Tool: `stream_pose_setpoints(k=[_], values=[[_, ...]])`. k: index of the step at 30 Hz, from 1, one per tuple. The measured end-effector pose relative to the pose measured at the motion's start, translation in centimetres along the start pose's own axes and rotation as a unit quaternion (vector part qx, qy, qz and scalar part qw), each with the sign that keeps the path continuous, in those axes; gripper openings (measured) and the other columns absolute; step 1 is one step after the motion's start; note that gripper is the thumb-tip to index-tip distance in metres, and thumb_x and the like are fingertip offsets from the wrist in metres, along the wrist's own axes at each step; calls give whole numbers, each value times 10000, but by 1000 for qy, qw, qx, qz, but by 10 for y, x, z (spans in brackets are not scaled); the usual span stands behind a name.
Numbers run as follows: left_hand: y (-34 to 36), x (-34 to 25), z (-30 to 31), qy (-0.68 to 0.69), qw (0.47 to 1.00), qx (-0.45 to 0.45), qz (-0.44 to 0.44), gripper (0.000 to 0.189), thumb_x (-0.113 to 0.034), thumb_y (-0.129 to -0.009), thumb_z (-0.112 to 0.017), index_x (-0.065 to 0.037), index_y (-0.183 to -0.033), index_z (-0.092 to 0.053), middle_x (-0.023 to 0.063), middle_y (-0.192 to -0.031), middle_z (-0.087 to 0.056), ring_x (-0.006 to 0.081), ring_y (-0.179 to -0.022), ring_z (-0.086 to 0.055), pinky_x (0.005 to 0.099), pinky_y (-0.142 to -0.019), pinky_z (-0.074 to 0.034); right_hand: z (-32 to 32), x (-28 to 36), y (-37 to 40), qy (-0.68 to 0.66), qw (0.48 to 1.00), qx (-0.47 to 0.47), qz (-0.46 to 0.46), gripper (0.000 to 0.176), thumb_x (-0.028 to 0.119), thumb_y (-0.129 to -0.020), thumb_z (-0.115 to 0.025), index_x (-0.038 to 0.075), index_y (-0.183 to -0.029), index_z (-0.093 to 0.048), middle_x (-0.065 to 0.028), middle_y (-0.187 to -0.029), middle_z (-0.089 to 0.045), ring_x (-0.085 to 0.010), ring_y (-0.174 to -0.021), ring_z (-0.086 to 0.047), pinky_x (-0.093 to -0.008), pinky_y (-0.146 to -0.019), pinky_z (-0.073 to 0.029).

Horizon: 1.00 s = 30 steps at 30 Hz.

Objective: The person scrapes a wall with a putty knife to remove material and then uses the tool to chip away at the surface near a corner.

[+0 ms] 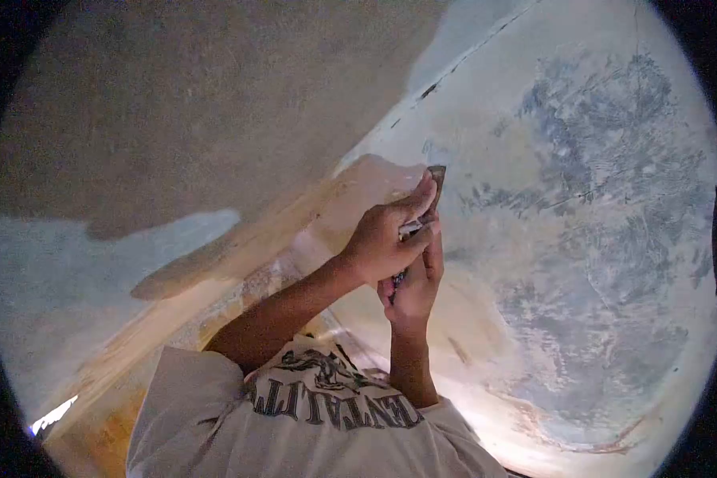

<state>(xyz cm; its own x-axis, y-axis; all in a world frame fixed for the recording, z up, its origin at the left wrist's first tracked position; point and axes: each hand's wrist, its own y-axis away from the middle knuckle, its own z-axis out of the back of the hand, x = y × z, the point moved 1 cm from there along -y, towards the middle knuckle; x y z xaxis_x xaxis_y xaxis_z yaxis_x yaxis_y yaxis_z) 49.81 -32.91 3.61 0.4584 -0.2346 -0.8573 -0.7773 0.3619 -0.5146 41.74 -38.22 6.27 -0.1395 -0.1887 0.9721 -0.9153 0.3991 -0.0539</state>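
1. While we look down past our own chest in the head view, both arms reach forward to a pale, patchy plastered surface (474,239), and the two hands meet near the middle.
2. We see the scraper (438,175) between those hands: its narrow dark blade points away from us and lies against or just over the plaster, though we cannot tell if the edge touches.
3. Our left hand (377,240) grasps the scraper's upper part, one digit stretched along the blade toward its tip and others bent around the shaft, where a shiny bit shows.
4. Our right hand (417,293) sits just below, its fingers curled about the patterned handle (399,279); some fingertips are hidden.
5. To the right of the hands we see a large mottled blue-grey patch (605,159) on the plaster; above them, a dark broken crack (430,90) runs diagonally.
6. A broad brownish dark area (215,103) fills the upper left, and ochre stains (123,422) mark the lower left.
7. Nearest us is the light printed T-shirt (311,438), its lettering upside down.
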Motion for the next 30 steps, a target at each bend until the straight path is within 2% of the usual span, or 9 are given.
stream_pose_setpoints(k=[5, 9, 12, 16, 19, 20, 24, 28, 30], values=[[-3, -2, 10, -32, 999, 25, 22, 615, -150, -923, -620, -11, -1483, -408, 258, -1476, -444, 340, -1334, -503, 350, -1074, -439, -5, -8, 6, -13, 1000, -12, 1, 473, 144, -1044, -429, 94, -1510, -361, -18, -659, -545, -63, -364, -396, -225, -305, -291], [2, -2, 2, -36, 998, -17, -46, 605, -132, -923, -602, -15, -1485, -409, 236, -1481, -452, 340, -1315, -526, 346, -1082, -430, -6, -6, -4, 1, 1000, -26, 9, 457, 155, -1045, -437, 104, -1495, -378, -12, -663, -544, -64, -365, -402, -227, -305, -297], [-5, -7, 11, 37, 995, 24, 90, 613, -137, -924, -599, -17, -1491, -401, 228, -1499, -436, 328, -1361, -481, 346, -1110, -395, 2, -19, -7, 23, 999, -20, 19, 452, 149, -1041, -436, 114, -1490, -389, -12, -692, -558, -62, -370, -403, -223, -308, -299], [7, 7, -6, -38, 998, -16, -37, 627, -155, -912, -606, -67, -1500, -406, 239, -1449, -494, 325, -1341, -507, 337, -1094, -401, 0, -6, -1, 44, 998, -35, 12, 443, 141, -1035, -425, 117, -1478, -417, 4, -655, -533, -54, -374, -397, -218, -315, -300], [-7, 1, 1, 17, 998, -57, 22, 611, -165, -916, -610, -67, -1490, -425, 239, -1424, -523, 340, -1341, -505, 348, -1104, -389, -4, -1, -16, 64, 998, -4, 20, 461, 143, -1036, -415, 119, -1496, -404, 11, -642, -525, -47, -376, -393, -213, -319, -302], [-15, -19, 13, 11, 992, -19, 127, 604, -162, -917, -604, -70, -1489, -433, 237, -1429, -520, 351, -1358, -483, 351, -1116, -373, -8, -1, -21, 64, 997, 8, 29, 469, 144, -1036, -411, 120, -1504, -398, 13, -638, -523, -44, -376, -391, -212, -320, -302], [-2, 2, 8, -85, 995, -14, -48, 607, -164, -919, -598, -62, -1491, -425, 230, -1438, -513, 355, -1351, -489, 351, -1100, -391, -6, -9, -3, 79, 996, -25, 35, 491, 177, -1045, -422, 134, -1532, -374, 20, -610, -512, -39, -376, -391, -210, -323, -301], [-13, -5, 9, 1, 998, -32, 61, 643, -152, -917, -599, -62, -1512, -375, 228, -1454, -484, 327, -1348, -490, 344, -1090, -404, -1, -1, -22, 50, 999, 7, 1, 499, 185, -1043, -444, 133, -1534, -370, 14, -647, -545, -36, -378, -400, -205, -325, -312], [-15, -6, 11, -40, 998, -27, 34, 647, -155, -916, -603, -56, -1511, -369, 234, -1440, -493, 324, -1331, -507, 344, -1079, -415, 1, 1, -22, 46, 999, 21, -1, 501, 166, -1037, -433, 130, -1534, -372, 13, -652, -552, -33, -379, -401, -208, -325, -313]])
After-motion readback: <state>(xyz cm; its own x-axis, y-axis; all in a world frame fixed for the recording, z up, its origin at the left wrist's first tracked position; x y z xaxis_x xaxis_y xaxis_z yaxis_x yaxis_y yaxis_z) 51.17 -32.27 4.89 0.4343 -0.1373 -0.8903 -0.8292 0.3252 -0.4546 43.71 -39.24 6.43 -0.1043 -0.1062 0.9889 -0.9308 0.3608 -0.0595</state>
